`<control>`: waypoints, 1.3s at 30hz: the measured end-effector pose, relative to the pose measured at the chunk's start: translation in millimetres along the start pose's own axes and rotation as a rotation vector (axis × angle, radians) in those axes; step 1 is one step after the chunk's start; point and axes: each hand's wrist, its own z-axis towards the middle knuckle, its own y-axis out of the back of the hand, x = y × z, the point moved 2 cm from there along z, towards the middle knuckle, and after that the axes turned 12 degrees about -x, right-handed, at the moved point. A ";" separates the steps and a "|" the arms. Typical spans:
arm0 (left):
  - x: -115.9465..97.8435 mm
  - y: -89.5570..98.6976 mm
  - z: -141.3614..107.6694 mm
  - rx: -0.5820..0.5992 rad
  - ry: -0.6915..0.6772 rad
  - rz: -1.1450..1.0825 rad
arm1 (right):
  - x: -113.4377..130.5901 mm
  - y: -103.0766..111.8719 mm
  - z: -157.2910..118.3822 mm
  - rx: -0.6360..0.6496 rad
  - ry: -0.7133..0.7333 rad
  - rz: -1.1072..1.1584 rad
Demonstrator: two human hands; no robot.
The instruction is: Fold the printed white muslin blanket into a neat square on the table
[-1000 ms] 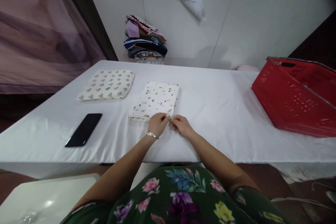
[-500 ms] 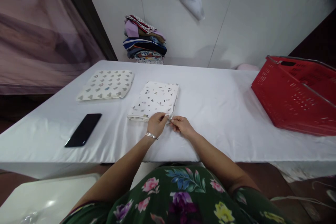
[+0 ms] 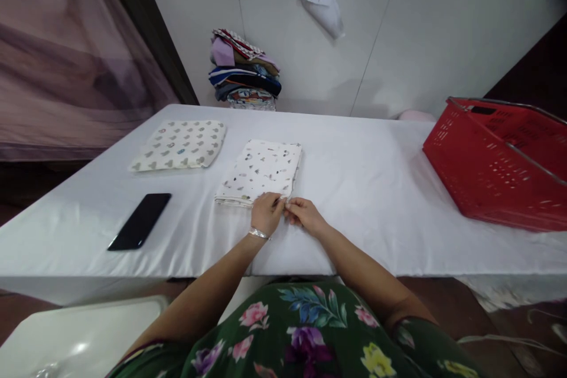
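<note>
A folded white cloth [image 3: 263,168] printed with small scattered motifs lies flat on the table in front of me. At its near right corner my left hand [image 3: 266,212], with a silver bracelet on the wrist, pinches the cloth's edge. Close beside it, the thumb and fingers of my right hand [image 3: 305,215] are pressed together on the same corner. The fingertips of both hands nearly meet there, and the bit of cloth between them is mostly hidden.
A second folded cloth [image 3: 181,144] with grey motifs lies at the left, and a black phone [image 3: 140,221] is nearer me. A red basket [image 3: 496,171] stands at the right on the white-covered table [image 3: 363,189]. Folded clothes [image 3: 245,71] are stacked by the wall.
Both hands stay at the cloth's near right corner; their fingertips have drawn slightly closer together. The folded cloth lies as before.
</note>
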 end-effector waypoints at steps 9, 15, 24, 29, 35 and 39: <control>3.7 8.8 5.7 0.070 0.237 -0.217 | -0.3 -2.1 2.6 -0.041 -0.016 -0.002; 2.3 12.6 2.4 -0.001 0.085 -0.149 | 1.8 -1.5 2.8 -0.062 -0.050 0.022; -0.1 9.0 -11.6 0.112 -0.285 0.171 | 3.3 -1.9 0.3 -0.064 0.051 -0.086; -3.5 8.3 -3.3 0.099 -0.328 0.247 | 12.6 1.8 1.7 -0.066 0.100 -0.197; -2.9 9.0 -0.6 0.062 -0.369 0.215 | 30.0 7.6 26.9 -0.121 -0.030 -0.140; 0.1 6.4 -1.2 0.085 -0.393 0.208 | 42.6 11.0 59.3 -0.232 -0.085 -0.134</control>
